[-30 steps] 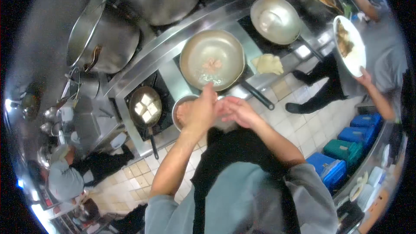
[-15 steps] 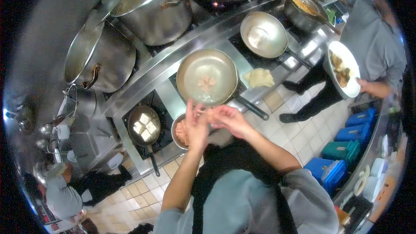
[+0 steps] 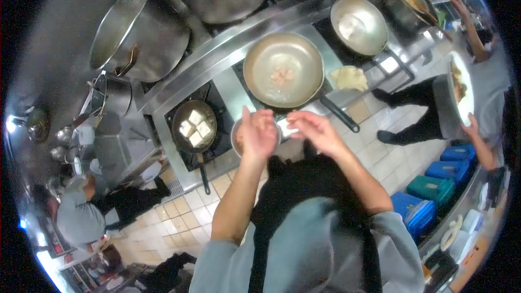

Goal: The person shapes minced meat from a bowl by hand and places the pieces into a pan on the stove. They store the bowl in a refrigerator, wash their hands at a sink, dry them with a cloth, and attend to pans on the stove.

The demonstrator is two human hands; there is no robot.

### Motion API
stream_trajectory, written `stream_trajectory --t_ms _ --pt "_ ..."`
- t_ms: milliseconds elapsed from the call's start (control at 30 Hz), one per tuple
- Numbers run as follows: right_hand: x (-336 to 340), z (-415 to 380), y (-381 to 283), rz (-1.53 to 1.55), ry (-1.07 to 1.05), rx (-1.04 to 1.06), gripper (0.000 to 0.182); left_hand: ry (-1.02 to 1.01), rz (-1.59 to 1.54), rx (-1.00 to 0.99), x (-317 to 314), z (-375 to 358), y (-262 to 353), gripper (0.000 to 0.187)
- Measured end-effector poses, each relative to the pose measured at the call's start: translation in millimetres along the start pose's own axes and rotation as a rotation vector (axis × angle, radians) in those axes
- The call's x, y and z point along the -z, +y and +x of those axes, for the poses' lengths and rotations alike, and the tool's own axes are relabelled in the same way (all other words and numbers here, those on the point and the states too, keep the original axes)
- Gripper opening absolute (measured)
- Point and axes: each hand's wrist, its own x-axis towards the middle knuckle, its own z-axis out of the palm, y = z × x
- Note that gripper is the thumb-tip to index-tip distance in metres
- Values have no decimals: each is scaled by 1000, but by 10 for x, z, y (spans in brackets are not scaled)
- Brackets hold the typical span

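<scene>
My left hand (image 3: 259, 134) is over a metal bowl (image 3: 237, 140) of pink raw meat, largely hiding it. Its thumb points up and its fingers curl inward; what they may hold cannot be made out. To its right, apart from it, my right hand (image 3: 316, 132) has loosely bent, parted fingers with nothing visible in them. Just beyond both hands, a wide frying pan (image 3: 296, 54) sits on the stove. Small pink meat pieces (image 3: 282, 76) lie in clear liquid at its middle.
A small pan (image 3: 182, 140) with white blocks (image 3: 196, 128) stands left. A folded cloth (image 3: 349, 78) lies beside the wide pan's handle (image 3: 342, 115). Another pan (image 3: 359, 27) and large pots (image 3: 146, 43) stand beyond. At right a co-worker holds a white dish (image 3: 461, 91); another person (image 3: 81, 211) is lower left.
My hands, close together around a pinkish piece before, are now apart. The view has shifted, so the stove sits higher and further right. The co-worker's dish is tilted more on edge.
</scene>
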Motion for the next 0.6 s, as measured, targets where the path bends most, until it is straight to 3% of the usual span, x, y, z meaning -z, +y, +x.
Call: stream_trajectory --t_ms 67,100,167,200,300,333,400,433,500,533,600 --pt "83 -42 57 41 37 -32 29 230 40 -38 -327 -1 -60 31" --pt "126 -63 84 73 42 -62 28 239 44 -35 -406 4 -64 31" --pt "148 -135 104 116 76 -111 29 106 537 -40 -508 45 -95 25" --pt "185 -157 148 122 81 -113 29 110 542 -35 -530 106 -98 25" --pt "295 -183 311 177 93 -132 26 76 1309 -75 -613 360 -39 27" --pt "319 -188 329 184 109 -139 24 78 1313 -72 -599 453 -46 27" --pt "357 -200 324 197 128 -146 22 -63 1880 -387 -471 665 -81 25" --pt "357 -203 305 176 140 -150 19 -63 1884 -384 -377 782 -103 25" --pt "368 -209 298 158 151 -154 16 -195 2083 -639 -332 900 -156 24" --pt "373 -211 300 174 150 -170 15 -193 2085 -637 -382 903 -179 24" --pt "381 -218 314 191 140 -190 15 -222 2432 -496 -522 851 -207 21"
